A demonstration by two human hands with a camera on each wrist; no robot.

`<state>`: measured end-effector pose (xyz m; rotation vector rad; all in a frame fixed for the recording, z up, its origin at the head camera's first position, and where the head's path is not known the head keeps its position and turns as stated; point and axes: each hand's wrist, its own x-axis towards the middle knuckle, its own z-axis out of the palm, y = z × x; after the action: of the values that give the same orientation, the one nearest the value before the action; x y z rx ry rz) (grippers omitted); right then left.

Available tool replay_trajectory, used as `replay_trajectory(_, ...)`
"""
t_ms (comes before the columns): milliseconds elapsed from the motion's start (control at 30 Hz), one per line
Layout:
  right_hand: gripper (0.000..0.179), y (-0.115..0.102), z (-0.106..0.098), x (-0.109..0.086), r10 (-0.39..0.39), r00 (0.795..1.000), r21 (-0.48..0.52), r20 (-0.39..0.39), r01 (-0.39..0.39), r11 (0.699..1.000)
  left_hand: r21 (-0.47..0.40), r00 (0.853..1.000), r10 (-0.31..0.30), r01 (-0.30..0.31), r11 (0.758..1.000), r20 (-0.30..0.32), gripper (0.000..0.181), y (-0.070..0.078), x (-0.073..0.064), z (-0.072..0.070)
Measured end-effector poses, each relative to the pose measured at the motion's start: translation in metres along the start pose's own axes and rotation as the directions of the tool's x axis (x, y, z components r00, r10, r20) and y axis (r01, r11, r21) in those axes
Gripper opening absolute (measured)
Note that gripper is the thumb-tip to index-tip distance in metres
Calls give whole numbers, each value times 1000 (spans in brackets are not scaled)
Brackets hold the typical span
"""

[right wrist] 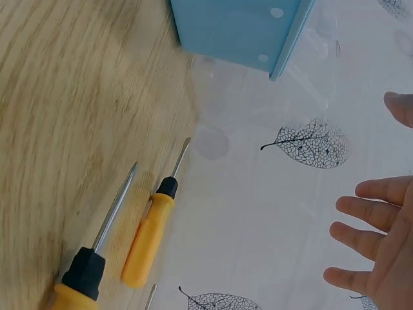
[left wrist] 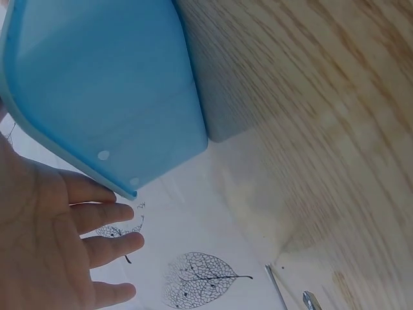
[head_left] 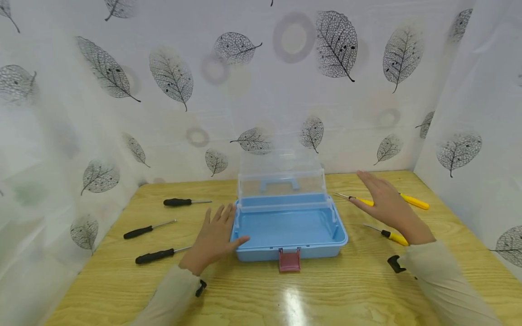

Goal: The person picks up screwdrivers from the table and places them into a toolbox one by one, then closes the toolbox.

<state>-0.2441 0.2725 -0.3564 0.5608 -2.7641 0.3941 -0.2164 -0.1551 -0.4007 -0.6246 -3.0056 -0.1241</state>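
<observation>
A blue plastic toolbox [head_left: 254, 256] stands with its clear lid [head_left: 281, 184] raised and its pink latch [head_left: 289, 261] hanging down in front. Inside, only the bare blue floor shows. My left hand [head_left: 214, 240] is at the box's left rim, fingers straight; in the left wrist view the index finger lies along that rim, touching or nearly so. To the right of the box, my right hand [head_left: 389, 206] hovers with spread, relaxed fingers and holds nothing. Below and around it lie yellow-handled screwdrivers [head_left: 394, 237], one partly covered by the hand.
Three black-handled screwdrivers, at the back [head_left: 177, 202], middle [head_left: 138, 232] and front [head_left: 155, 256], lie left of the box on the wood-grain table [head_left: 326, 290]. Another yellow handle [head_left: 415, 201] lies at the far right. A leaf-printed curtain [head_left: 261, 99] closes off the back and sides.
</observation>
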Motion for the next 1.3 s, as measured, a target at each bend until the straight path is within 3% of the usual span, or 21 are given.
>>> replay_trajectory(533,77,26,-8,-21,107,989,55,97,-113,992,-59,999,-13,15,998,33,103,1,-5,0)
replay_trajectory(867,76,33,-10,-30,148,980,55,135,-157,986,12,1000,22,-23,1000,16,113,1,-5,2)
replay_trajectory(1300,72,43,-10,-37,170,966,86,195,-189,978,41,999,22,-21,999,-36,109,2,-7,5)
